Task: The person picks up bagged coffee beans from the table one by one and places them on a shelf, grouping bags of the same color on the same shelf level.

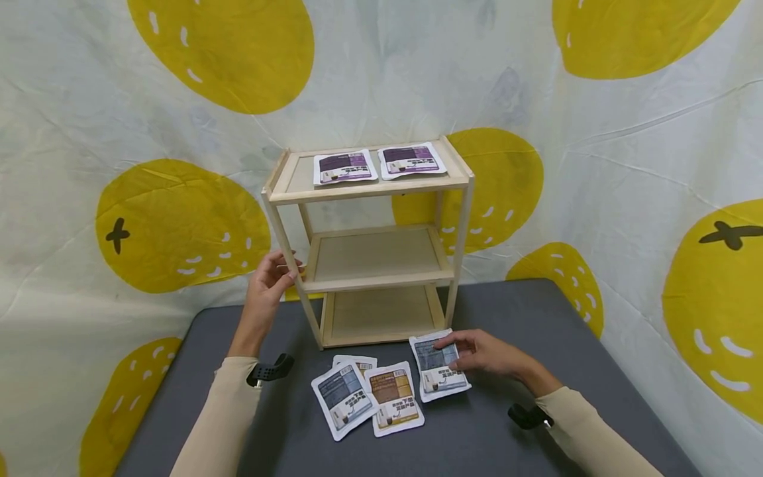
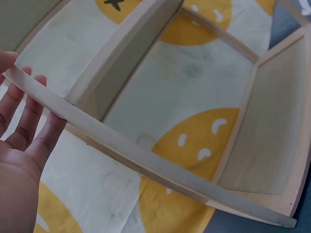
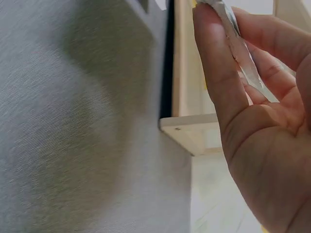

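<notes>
My left hand (image 1: 266, 285) grips the front left post (image 2: 131, 145) of a three-tier wooden shelf (image 1: 381, 255), thumb on one side and fingers behind. In front of the shelf's right side, my right hand (image 1: 485, 354) pinches a flat white pouch with a blue label (image 1: 438, 379) between thumb and fingers. The right wrist view shows that pouch (image 3: 243, 58) edge-on in the fingers. Left of it, a second blue-label pouch (image 1: 346, 401) and a brown-label pouch (image 1: 393, 397) lie overlapping on the table. Behind them another pouch (image 1: 362, 361) is mostly covered.
Two purple-label pouches (image 1: 346, 167) lie side by side on the top tier. The shelf stands toward the back of a dark grey table (image 1: 507, 311). Close behind hangs a pale cloth backdrop (image 1: 369, 86) with yellow fruit shapes.
</notes>
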`<act>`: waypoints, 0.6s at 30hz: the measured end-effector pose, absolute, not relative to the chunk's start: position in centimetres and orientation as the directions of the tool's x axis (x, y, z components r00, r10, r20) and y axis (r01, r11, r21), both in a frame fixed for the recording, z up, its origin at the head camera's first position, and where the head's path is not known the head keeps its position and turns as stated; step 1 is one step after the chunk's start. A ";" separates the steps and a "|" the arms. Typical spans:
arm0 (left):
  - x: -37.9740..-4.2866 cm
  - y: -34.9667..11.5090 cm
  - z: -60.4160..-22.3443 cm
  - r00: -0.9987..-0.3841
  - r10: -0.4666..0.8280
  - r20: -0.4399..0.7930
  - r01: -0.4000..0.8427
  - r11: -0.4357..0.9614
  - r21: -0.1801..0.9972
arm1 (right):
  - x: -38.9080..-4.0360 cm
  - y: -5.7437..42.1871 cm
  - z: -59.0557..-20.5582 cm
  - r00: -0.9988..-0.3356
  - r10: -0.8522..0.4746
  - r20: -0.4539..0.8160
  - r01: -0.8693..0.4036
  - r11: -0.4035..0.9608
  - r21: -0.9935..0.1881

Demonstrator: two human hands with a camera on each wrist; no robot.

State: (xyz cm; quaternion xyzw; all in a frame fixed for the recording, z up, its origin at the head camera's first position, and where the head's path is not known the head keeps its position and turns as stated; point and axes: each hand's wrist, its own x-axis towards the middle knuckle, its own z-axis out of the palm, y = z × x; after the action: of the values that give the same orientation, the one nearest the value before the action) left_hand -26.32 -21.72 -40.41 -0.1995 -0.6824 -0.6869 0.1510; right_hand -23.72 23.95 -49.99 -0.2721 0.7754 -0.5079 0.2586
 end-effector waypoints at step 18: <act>-26.3 -21.8 -40.4 -0.869 0.084 0.487 0.486 -0.039 0.873 | -23.1 22.9 -45.7 -0.763 -0.645 -0.048 -0.130 0.226 -0.965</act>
State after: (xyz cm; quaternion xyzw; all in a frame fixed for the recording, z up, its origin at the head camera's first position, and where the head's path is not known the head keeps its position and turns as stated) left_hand -26.27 -21.83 -40.42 -0.2102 -0.6778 -0.6893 0.1457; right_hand -23.13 22.94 -45.74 -0.2585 0.7493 -0.5657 0.2274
